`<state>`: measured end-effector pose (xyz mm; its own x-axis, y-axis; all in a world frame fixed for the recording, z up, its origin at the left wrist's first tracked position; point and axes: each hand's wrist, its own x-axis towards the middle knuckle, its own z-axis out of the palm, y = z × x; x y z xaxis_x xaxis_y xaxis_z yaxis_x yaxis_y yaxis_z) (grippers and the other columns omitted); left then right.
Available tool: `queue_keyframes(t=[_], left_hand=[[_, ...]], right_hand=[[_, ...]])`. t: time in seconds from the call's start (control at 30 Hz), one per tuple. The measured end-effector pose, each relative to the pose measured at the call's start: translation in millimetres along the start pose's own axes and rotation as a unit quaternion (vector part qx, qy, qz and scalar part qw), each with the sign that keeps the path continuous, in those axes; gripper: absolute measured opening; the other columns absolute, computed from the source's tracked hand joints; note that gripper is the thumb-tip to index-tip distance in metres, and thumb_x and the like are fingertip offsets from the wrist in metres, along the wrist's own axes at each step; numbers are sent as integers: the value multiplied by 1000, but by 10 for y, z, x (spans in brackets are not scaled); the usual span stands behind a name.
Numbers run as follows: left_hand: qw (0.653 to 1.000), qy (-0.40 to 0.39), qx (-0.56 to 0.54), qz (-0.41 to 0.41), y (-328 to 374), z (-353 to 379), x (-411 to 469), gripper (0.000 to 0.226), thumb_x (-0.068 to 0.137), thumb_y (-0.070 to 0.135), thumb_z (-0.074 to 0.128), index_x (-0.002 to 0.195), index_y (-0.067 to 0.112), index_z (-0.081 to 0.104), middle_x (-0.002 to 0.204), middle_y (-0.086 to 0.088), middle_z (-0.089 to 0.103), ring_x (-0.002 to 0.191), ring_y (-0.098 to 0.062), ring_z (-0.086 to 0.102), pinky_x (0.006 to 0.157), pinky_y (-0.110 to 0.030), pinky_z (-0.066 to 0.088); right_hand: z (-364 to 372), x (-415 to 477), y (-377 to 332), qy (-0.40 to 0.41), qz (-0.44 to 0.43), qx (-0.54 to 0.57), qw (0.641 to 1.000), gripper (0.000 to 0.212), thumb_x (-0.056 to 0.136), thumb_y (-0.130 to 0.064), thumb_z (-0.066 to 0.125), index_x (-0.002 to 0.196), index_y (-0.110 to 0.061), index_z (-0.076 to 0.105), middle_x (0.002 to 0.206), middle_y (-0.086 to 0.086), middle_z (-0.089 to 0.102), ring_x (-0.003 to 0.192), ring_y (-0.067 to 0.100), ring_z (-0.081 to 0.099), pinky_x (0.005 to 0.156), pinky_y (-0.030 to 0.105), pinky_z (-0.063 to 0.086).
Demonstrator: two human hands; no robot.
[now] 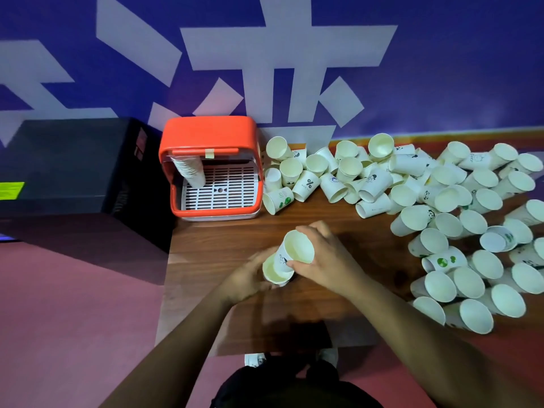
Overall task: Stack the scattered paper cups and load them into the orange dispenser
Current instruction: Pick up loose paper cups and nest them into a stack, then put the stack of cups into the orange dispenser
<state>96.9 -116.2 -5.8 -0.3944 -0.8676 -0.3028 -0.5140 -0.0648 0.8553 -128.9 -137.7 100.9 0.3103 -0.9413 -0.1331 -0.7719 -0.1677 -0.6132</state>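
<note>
Two paper cups held over the wooden table (338,290)

Right hand (326,260) grips the upper cup (295,250), left hand (250,278) clasps the lower cup (275,272), nearer than the orange dispenser (210,169); scattered cups (441,213) lie to its right

1. A blue wall (441,69) stood behind, painted with big pale strokes (273,54).
2. A dark wood table (223,237) butted against it.
3. A black box (73,166) sat at the left, with a yellow-green label (10,189).
4. The floor (73,319) was dull pink.
</note>
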Motion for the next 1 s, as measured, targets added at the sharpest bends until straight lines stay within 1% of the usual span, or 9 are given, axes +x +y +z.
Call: queue_keyframes(t=[0.07,0.23,0.33,0.43,0.57,0.7,0.8,0.9,1.0], left_hand=[[1000,22,-5,-15,24,48,63,91,75,22,87,148,45,37,148,21,45,137,-1,41,116,-34,37],[997,4,-26,-74,-65,123,121,94,70,39,86,147,41,33,143,12,54,129,-12,53,110,-37,44],[996,-27,-38,-76,-70,171,119,85,74,29,86,144,38,38,140,13,54,129,-7,50,109,-30,41],[996,-45,-45,-70,-99,253,120,90,74,33,84,146,45,31,144,14,50,134,-6,46,113,-29,39],[991,1,-104,-84,-48,333,214,85,73,21,86,136,54,40,133,17,60,126,-13,55,100,-29,49],[978,23,-187,-84,21,355,248,80,69,31,90,137,43,51,130,11,65,125,-15,59,107,-40,49],[961,52,-258,-90,95,303,217,72,72,36,87,137,35,55,130,4,66,124,-21,60,108,-47,48],[929,92,-343,-104,157,161,187,65,76,39,80,135,25,57,129,-7,67,122,-32,62,102,-52,51],[896,143,-402,-120,209,-35,139,65,75,40,75,134,22,55,127,-6,68,115,-26,65,92,-39,55]], right_hand=[[-19,-7,4,-2,1,14,1000,76,73,-45,79,138,-22,46,128,-8,39,121,12,45,103,29,41],[107,-2,83,-43,3,0,999,78,70,-46,81,136,-25,46,129,-9,39,121,11,44,102,25,39],[265,2,179,-64,-1,-1,998,79,67,-41,83,135,-23,48,129,-9,42,122,13,46,102,29,41],[426,2,244,-77,1,-16,997,81,68,-38,83,139,-23,46,135,-10,41,124,14,44,102,25,37],[470,77,313,-56,74,73,993,79,69,-38,84,138,-23,49,136,-10,42,122,9,46,97,18,35],[340,241,343,-10,139,133,981,61,75,-43,80,127,-19,59,120,-5,51,110,9,50,94,23,41],[227,428,350,-48,152,197,967,44,84,-54,65,116,-24,64,113,-8,60,106,7,56,89,20,44],[169,725,384,-59,190,266,943,45,87,-62,54,115,-28,62,113,-9,63,107,13,61,96,38,51],[195,1092,495,-25,163,107,981,50,90,-45,62,129,-14,56,125,1,57,116,20,57,99,36,48]])
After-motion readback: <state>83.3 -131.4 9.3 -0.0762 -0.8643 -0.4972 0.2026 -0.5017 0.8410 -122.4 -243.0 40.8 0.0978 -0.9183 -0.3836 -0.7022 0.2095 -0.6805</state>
